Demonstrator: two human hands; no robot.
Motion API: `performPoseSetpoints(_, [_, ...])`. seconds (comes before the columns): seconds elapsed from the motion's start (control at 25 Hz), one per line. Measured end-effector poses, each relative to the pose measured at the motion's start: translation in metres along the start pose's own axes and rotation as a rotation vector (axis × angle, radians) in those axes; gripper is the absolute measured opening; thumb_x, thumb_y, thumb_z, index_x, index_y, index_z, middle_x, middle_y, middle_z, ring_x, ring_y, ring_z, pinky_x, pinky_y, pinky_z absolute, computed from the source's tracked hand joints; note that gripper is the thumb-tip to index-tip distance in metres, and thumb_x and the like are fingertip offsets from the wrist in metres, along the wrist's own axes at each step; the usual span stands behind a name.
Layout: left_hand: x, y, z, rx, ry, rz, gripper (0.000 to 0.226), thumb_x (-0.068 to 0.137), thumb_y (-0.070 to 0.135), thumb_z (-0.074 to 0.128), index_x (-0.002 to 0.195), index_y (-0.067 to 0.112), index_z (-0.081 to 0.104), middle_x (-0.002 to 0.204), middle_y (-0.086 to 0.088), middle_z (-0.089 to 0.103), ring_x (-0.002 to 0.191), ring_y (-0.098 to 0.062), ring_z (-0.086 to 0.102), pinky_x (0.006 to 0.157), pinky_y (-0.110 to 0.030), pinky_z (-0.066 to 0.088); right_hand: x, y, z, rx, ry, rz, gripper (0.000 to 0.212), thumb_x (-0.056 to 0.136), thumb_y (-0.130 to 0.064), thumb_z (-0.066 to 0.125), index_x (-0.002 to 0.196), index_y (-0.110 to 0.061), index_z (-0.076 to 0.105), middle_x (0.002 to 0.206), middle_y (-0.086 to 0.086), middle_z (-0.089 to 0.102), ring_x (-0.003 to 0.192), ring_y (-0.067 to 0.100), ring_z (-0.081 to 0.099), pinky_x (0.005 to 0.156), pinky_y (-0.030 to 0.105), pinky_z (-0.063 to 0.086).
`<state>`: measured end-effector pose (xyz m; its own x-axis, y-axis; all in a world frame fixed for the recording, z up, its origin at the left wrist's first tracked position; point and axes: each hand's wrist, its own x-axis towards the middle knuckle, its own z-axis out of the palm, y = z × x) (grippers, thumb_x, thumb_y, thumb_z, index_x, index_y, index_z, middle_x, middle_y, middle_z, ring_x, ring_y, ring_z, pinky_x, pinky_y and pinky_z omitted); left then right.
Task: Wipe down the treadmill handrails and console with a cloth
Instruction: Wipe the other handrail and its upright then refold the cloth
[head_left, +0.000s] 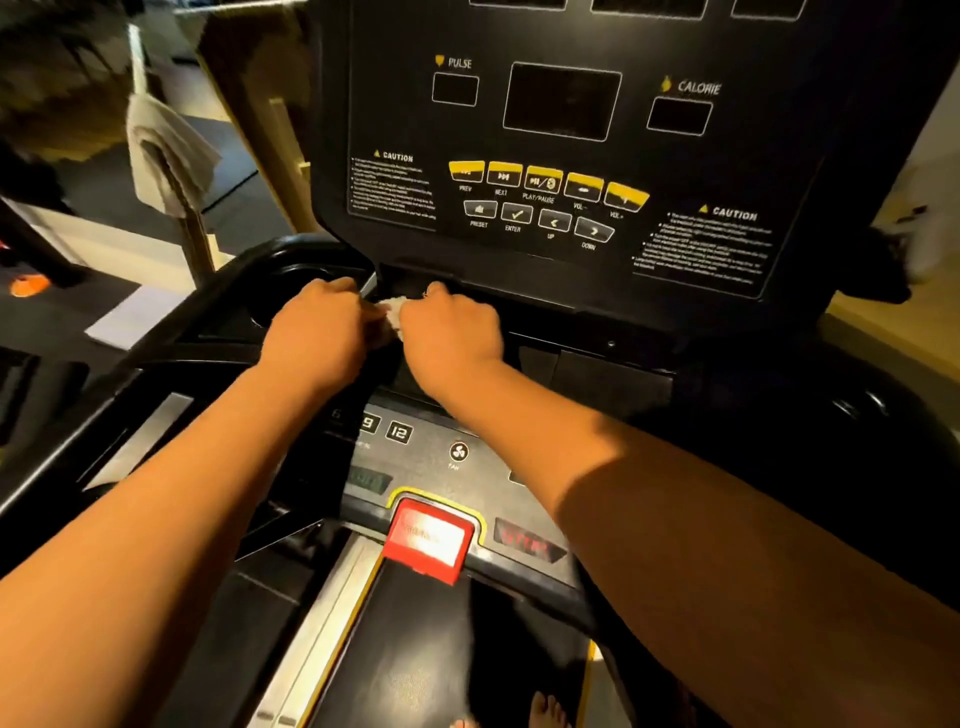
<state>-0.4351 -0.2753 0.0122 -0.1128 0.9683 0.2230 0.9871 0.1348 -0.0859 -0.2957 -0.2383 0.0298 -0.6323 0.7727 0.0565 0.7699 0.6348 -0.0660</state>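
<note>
Bottom centre: red safety key (428, 538) on the treadmill's lower panel. Mid-frame, left hand (317, 325) & right hand (449, 332) meet, backs up, fingers of both curled round a small white cloth (390, 312) bunched btwn them at the ledge under the console (561, 156). The console, w/ yellow buttons, fills the upper frame; a pale towel (166, 150) hangs upper left.

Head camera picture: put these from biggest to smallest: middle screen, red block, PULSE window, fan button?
Middle screen and red block look about alike; the block is nearer the camera, so I won't rank them.
Then PULSE window.
Smallest: fan button.
</note>
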Motion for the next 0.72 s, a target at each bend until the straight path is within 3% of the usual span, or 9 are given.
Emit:
performPoseSetpoints(0.2, [0.004,0.007,0.003,-0.069,-0.057,-0.062,0.023,0.085,0.033,0.059,0.096,0.017,0.072,0.096,-0.012,0.057,0.09,-0.038,0.058,0.065,-0.04,0.048,-0.005,0.007,-0.016,-0.042,-0.081,-0.076,0.03,0.095,-0.013,0.044,0.12,-0.014,0.06,0.121,0.014,0.057,0.108,0.035,0.058,0.07,0.036,0.038])
performPoseSetpoints(0.28, [-0.01,0.018,-0.004,-0.095,-0.105,0.021,0.033,0.081,0.04,0.051,0.1,0.022,0.072,0.099,-0.006,0.059,0.093,-0.033,0.062,0.069,-0.039,0.052,-0.021,0.024,-0.02,0.032,-0.181,-0.119,0.03,0.093,-0.015,0.048,0.12,-0.019,0.061,0.118,0.014,0.058,0.103,0.036,0.059,0.073,0.035,0.041])
performPoseSetpoints(0.4, [-0.025,0.042,-0.017,-0.097,-0.197,0.136,0.032,0.082,0.028,0.052,0.11,0.031,0.07,0.103,0.0,0.058,0.1,-0.024,0.059,0.077,-0.037,0.051,-0.057,0.05,-0.026,0.062,-0.263,-0.177,0.028,0.087,-0.014,0.051,0.105,-0.031,0.064,0.104,0.008,0.062,0.087,0.032,0.062,0.072,0.036,0.052])
performPoseSetpoints(0.56, [-0.025,0.095,-0.028,-0.35,-0.271,0.286,0.031,0.085,0.021,0.062,0.112,0.034,0.072,0.107,0.0,0.06,0.103,-0.025,0.059,0.087,-0.038,0.048,-0.104,0.095,-0.041,-0.05,-0.357,-0.026,0.029,0.09,-0.025,0.048,0.113,-0.04,0.058,0.111,-0.005,0.063,0.098,0.021,0.063,0.082,0.034,0.052])
performPoseSetpoints(0.72, [-0.024,0.161,-0.031,-0.392,-0.18,0.3,0.023,0.088,0.024,0.061,0.107,0.022,0.073,0.105,-0.006,0.057,0.095,-0.034,0.061,0.073,-0.04,0.049,-0.129,0.134,-0.041,-0.282,-0.261,0.1,0.026,0.092,-0.04,0.044,0.116,-0.04,0.054,0.11,-0.007,0.05,0.1,0.017,0.06,0.075,0.029,0.048])
